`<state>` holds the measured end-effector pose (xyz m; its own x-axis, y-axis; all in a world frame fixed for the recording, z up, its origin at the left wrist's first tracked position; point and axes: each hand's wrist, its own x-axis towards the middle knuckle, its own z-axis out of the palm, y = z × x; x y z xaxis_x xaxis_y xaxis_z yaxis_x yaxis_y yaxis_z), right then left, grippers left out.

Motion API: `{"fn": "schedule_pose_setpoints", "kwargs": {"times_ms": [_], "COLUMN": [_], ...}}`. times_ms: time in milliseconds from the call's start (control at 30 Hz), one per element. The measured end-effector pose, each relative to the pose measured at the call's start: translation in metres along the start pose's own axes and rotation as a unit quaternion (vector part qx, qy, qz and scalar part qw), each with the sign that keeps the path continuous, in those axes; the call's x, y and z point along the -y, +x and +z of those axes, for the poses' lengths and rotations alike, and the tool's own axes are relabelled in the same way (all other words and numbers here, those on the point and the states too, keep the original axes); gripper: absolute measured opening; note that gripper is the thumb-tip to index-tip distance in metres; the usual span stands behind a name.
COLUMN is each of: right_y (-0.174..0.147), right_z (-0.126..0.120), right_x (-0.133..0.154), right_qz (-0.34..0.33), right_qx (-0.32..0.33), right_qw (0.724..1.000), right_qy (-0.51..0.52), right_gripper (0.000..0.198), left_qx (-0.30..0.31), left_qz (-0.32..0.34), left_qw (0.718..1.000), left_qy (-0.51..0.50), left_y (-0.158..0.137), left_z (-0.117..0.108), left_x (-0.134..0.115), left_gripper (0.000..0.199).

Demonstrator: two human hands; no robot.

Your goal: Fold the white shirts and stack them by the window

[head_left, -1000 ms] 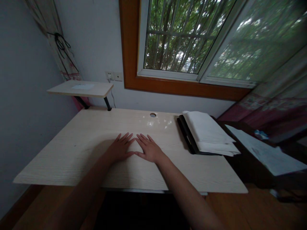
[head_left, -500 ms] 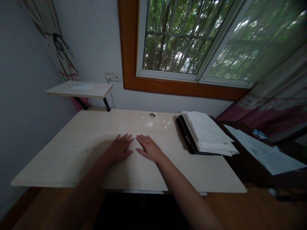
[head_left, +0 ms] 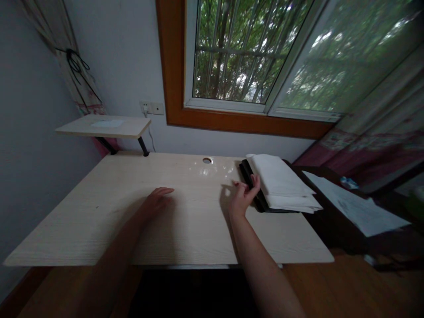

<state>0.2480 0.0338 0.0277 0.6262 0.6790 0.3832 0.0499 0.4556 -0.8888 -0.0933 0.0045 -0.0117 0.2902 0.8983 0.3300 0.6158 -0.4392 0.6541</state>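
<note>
My left hand (head_left: pixel 155 201) is just over the pale wooden desk (head_left: pixel 195 238), palm facing inward and fingers loosely extended, with nothing in it. My right hand (head_left: pixel 243 198) is raised above the desk at the left edge of a stack. Its fingers are bent but apart, and it holds nothing. That stack has a flat black item (head_left: pixel 263 204) at the bottom, like a folder or case, with a folded white pile (head_left: pixel 280 179) on top, cloth or paper. Whether my right fingers touch the black edge, I cannot tell.
A small raised shelf (head_left: pixel 124 129) with a white sheet (head_left: pixel 107 123) stands at the back left. The desk has a round cable hole (head_left: pixel 207 160). To the right, a dark surface carries a large pale sheet (head_left: pixel 356 205). Behind is a barred window (head_left: pixel 238 57).
My right hand has lifted off the desk and moved right to the stack, its fingers curling. My left hand has shifted slightly left and turned on its side. The view has swung slightly right.
</note>
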Motion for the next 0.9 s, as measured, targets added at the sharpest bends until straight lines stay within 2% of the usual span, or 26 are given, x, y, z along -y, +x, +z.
{"fn": "schedule_pose_setpoints", "kwargs": {"times_ms": [100,167,367,567,700,900], "right_y": [0.007,0.011,0.012,0.011,0.013,0.024], "right_z": [-0.002,-0.002,-0.002,-0.004,-0.008,-0.016], "right_x": [-0.005,-0.009,-0.010,0.002,0.009,0.006], "right_qz": [-0.034,-0.029,0.008,0.006,0.031,0.003], "right_qx": [-0.060,-0.065,-0.058,-0.045,-0.051,-0.023], "right_qw": [0.998,0.997,0.998,0.999,0.997,0.999], "right_qy": [0.012,0.016,0.002,-0.019,-0.044,-0.040], "right_gripper": [0.069,0.073,0.080,0.087,0.091,0.092], "left_qx": [0.007,0.007,0.007,0.012,0.016,0.021], "left_qz": [-0.007,-0.014,-0.015,-0.018,-0.022,-0.026], "left_qw": [1.000,1.000,1.000,0.999,1.000,0.999], "left_qy": [-0.009,-0.011,-0.022,-0.024,-0.014,0.004], "left_y": [0.000,0.000,0.000,-0.001,-0.002,-0.004], "left_z": [-0.001,-0.002,-0.003,-0.003,-0.005,-0.003], "left_x": [-0.003,-0.006,-0.013,-0.017,-0.020,-0.014], "left_gripper": [0.040,0.038,0.035,0.033,0.032,0.033]}}
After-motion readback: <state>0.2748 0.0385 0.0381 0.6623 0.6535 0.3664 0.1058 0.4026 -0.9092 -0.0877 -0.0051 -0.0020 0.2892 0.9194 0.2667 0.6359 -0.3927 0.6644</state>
